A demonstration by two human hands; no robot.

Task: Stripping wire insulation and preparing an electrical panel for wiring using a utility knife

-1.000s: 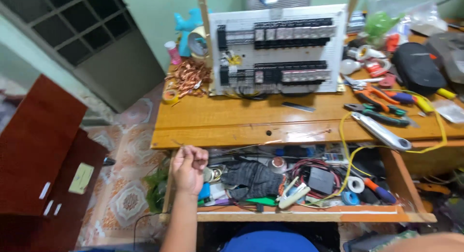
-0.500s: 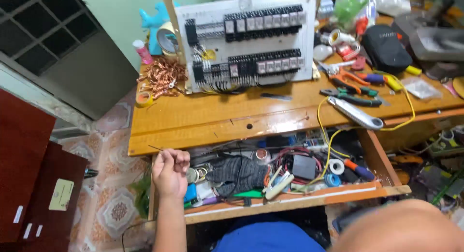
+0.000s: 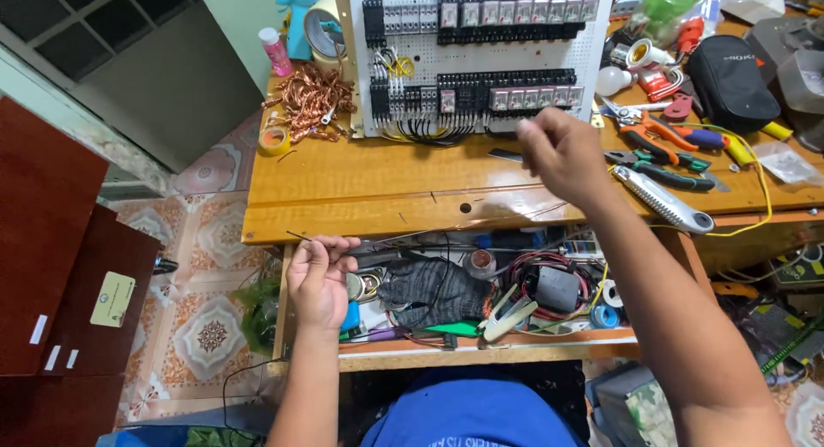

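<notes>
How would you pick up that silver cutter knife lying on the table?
Probably by the middle of its long metal body. The utility knife lies flat and slanted on the wooden table, near the front edge, with open wood along both long sides. Coming from above and pinching across its narrow width should work; the right hand is nearest.

Bright, even light, with some motion blur and wide-angle bending.

The glossy orange-brown wooden workbench top (image 3: 378, 185) is being lit evenly from above, and a pale sheen is being thrown back along its front edge. Only soft, short shadows are being cast; the open, cluttered wooden drawer (image 3: 481, 348) is being left dimmer. The raised right hand (image 3: 562, 155) is being smeared by motion. Straight lines are being bowed near the frame edges.
</notes>
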